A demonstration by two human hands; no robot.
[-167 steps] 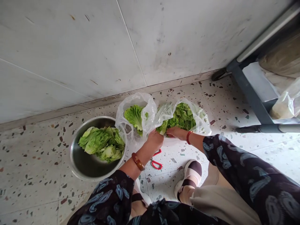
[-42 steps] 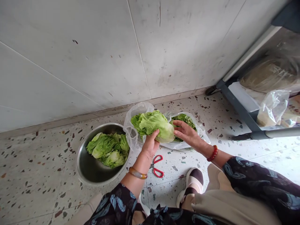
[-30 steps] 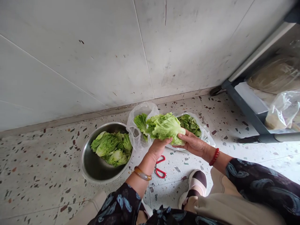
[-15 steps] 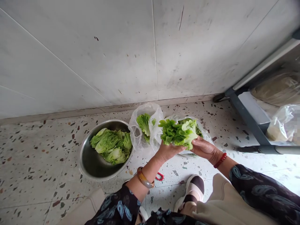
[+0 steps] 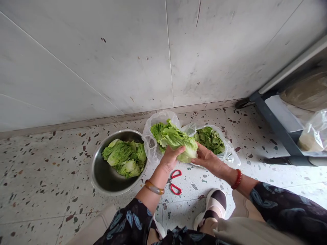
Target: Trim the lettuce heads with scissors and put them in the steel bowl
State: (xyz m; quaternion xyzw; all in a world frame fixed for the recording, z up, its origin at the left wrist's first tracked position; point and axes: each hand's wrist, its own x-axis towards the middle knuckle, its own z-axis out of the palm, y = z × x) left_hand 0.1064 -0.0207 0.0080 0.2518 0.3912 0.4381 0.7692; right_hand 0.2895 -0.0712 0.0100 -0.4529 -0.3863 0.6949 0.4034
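Lettuce held: left hand grip snug, right hand looser; floor strip between bowl rim, wall.

The left hand holds lettuce, the right hand touching it at 4 o'clock, scissors at 6.

The lettuce is bright green, whitish at its base. The scissors are red-handled, the bowl silver-grey. The black sleeves carry blue paisley; the pale floor has dark and reddish flecks.
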